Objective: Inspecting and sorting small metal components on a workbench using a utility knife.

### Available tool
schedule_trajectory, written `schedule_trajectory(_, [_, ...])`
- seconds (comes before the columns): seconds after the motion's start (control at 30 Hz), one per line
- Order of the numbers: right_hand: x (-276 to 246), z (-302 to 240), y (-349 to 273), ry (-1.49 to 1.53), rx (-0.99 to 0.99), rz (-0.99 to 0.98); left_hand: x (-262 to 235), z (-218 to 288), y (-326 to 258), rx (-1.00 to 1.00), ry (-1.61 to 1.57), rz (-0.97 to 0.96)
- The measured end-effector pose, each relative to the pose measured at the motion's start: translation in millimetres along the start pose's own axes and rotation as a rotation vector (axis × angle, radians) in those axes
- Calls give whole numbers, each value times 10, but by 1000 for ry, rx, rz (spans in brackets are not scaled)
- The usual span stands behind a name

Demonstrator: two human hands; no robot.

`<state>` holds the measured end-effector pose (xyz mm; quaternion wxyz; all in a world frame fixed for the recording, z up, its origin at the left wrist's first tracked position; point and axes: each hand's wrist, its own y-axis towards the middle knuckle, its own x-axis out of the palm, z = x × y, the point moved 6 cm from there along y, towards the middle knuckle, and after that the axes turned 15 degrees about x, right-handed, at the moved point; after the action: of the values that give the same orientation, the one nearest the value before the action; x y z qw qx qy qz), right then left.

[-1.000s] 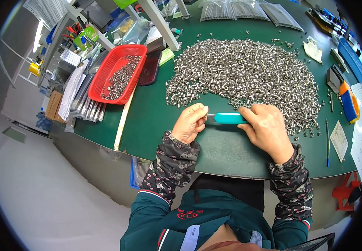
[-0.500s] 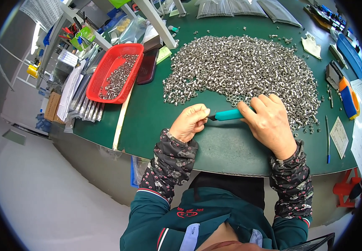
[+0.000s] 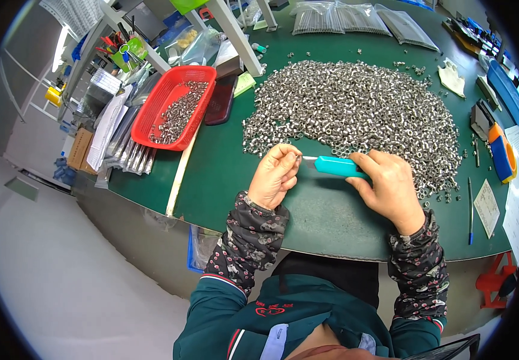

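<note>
My right hand [image 3: 390,187] is closed around the teal handle of a utility knife [image 3: 337,166], held level over the table with its short blade pointing left. The blade tip meets the fingertips of my left hand [image 3: 274,177]. Thumb and forefinger of that hand pinch a small metal piece [image 3: 299,158], mostly hidden by the fingers. Just beyond both hands spreads a wide heap of small silvery metal rings [image 3: 349,102] on the green table [image 3: 331,225].
Left of the heap, a red plastic basket [image 3: 143,123] holds more metal rings. Bagged parts [image 3: 124,157] lie beside it. On the right are a blue pen [image 3: 471,213], a paper card [image 3: 486,203], an orange-and-blue tape dispenser [image 3: 502,157] and a blue tray [image 3: 505,90].
The knife has turned in my right hand, so its handle looks broader and the blade shows brighter. Both hands stay close together. The whole view has shifted slightly.
</note>
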<state>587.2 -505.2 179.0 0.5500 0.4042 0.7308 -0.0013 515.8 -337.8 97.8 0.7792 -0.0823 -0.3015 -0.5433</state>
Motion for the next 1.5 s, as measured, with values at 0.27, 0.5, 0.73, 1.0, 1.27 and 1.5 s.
schedule_trajectory(0.27, [223,108,-23,258,197,-220,40,51,12,68,-25,51])
schedule_trajectory(0.5, [315,155,-26,359,275,-353,13,36,10,77,16,36])
schedule_trajectory(0.73, [331,164,-26,330,286,-385,-18,18,-10,108,52,39])
schedule_trajectory(1.0, [261,124,-37,205,219,-242,-40,2,-13,86,83,77])
schedule_trajectory(1.27, [227,92,-32,109,179,-161,-51,-10,-12,65,64,46])
schedule_trajectory(1.5, [171,51,-30,30,64,-38,-46,-15,-17,-3,19,10])
